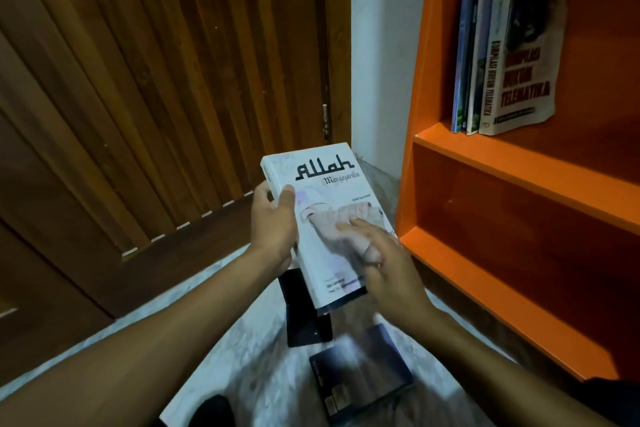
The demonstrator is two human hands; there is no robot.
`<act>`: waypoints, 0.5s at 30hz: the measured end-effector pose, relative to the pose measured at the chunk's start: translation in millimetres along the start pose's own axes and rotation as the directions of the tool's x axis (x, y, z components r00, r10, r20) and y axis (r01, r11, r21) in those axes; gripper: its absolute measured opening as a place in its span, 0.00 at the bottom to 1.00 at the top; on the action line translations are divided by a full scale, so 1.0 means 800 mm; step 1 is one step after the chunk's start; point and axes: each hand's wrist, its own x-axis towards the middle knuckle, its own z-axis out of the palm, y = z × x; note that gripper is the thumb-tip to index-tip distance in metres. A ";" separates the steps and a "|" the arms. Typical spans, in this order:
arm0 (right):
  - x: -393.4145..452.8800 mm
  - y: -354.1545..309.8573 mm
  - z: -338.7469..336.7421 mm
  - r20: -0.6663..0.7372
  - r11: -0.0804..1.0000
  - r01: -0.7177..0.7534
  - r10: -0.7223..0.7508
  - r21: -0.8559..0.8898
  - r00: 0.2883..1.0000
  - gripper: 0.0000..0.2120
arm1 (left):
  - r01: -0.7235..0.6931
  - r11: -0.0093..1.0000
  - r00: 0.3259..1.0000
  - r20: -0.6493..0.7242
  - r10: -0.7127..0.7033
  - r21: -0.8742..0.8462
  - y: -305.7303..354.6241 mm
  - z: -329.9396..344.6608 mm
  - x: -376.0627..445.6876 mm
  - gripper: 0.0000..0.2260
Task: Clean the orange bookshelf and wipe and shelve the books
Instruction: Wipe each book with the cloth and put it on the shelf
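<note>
Wiping a white book held in front of the orange bookshelf.

Head view: the left hand [273, 229] grips the white book [323, 215] at its spine edge, thumb curled over the cover, the other fingers hidden beneath. The right hand [388, 260] presses a pale cloth [346, 218] flat on the cover just ahead of its fingers, which lie fairly straight; whether a finger hooks the cloth I cannot tell. The orange bookshelf [519, 163] stands to the right of the fingers, with shelved books [502, 59] on its upper board. Two dark books [360, 374] lie on the floor below the hands. The book looks stiff, light and glossy, probably slippery; holding it by the spine edge suits it best.
</note>
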 end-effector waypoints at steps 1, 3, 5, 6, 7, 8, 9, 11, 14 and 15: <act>0.005 -0.004 -0.004 -0.097 0.994 -0.043 0.053 0.101 0.994 0.14 | -0.008 1.000 1.000 0.013 0.007 0.002 0.001 -0.004 0.000 0.12; 0.024 -0.007 -0.019 -0.278 0.932 -0.149 0.247 0.330 0.928 0.09 | -0.048 0.999 0.997 0.056 0.046 0.022 0.001 -0.014 0.001 0.14; 0.045 -0.002 -0.042 -0.312 0.763 -0.230 0.491 0.604 0.813 0.11 | -0.089 0.996 0.987 0.137 0.085 0.024 0.001 -0.022 -0.002 0.18; 0.051 -0.001 -0.053 -0.316 0.694 -0.224 0.559 0.684 0.766 0.12 | -0.093 0.995 0.979 0.185 0.088 0.020 0.001 -0.025 -0.004 0.21; 0.056 0.004 -0.061 -0.347 0.685 -0.203 0.574 0.699 0.742 0.11 | -0.093 0.995 0.970 0.227 0.087 0.018 -0.001 -0.028 -0.007 0.22; 0.059 0.007 -0.066 -0.405 0.743 -0.177 0.529 0.645 0.746 0.11 | -0.094 0.995 0.961 0.263 0.086 0.018 -0.003 -0.029 -0.010 0.23; 0.060 0.007 -0.068 -0.469 0.840 -0.142 0.424 0.524 0.775 0.10 | -0.098 0.995 0.952 0.292 0.088 0.019 -0.004 -0.030 -0.014 0.24; 0.062 0.003 -0.068 -0.477 0.971 -0.040 0.151 0.235 0.866 0.12 | -0.089 0.996 0.938 0.336 0.081 0.009 -0.009 -0.027 -0.022 0.24; 0.055 -0.002 -0.050 -0.242 0.995 -0.069 0.052 -0.065 0.969 0.22 | -0.068 0.998 0.925 0.373 0.068 -0.013 -0.015 -0.020 -0.028 0.23; 0.050 -0.003 -0.041 -0.174 0.992 -0.063 0.043 -0.112 0.984 0.27 | -0.067 0.998 0.927 0.370 0.067 -0.013 -0.015 -0.018 -0.029 0.22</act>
